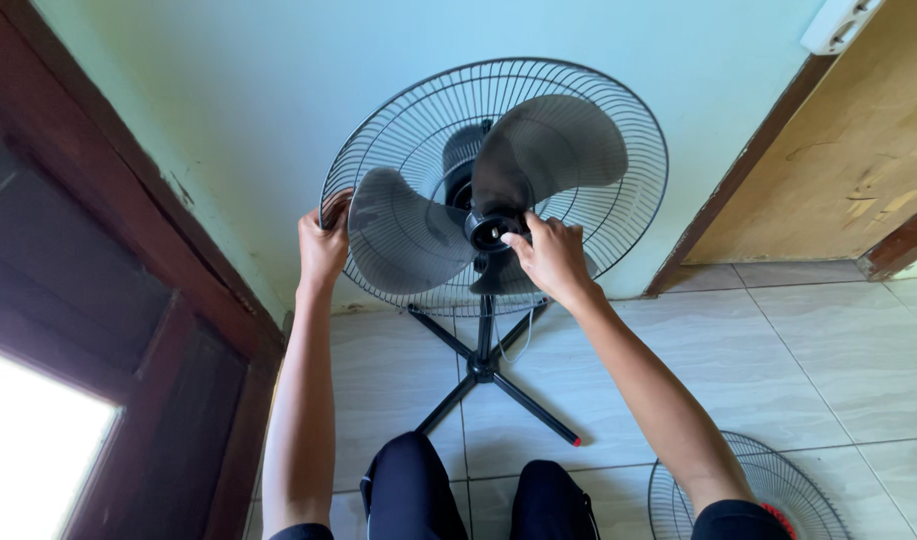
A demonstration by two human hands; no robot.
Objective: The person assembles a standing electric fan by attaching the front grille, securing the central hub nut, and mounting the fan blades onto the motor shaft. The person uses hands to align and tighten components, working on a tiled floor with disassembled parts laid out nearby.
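Note:
A black standing fan faces me with its front grille off. Its rear wire guard [619,120] is round, and grey translucent blades [549,150] sit on the hub [487,230]. My left hand [322,245] grips the guard's left rim. My right hand [551,255] has its fingertips pinched on the small cap at the middle of the hub. The fan's black cross-shaped base [484,370] stands on the tiled floor just ahead of my knees.
The detached front grille [779,490] lies flat on the tiles at the lower right. A pale green wall is behind the fan, a dark wooden door frame [149,300] at the left, a brown wooden door [849,160] at the right.

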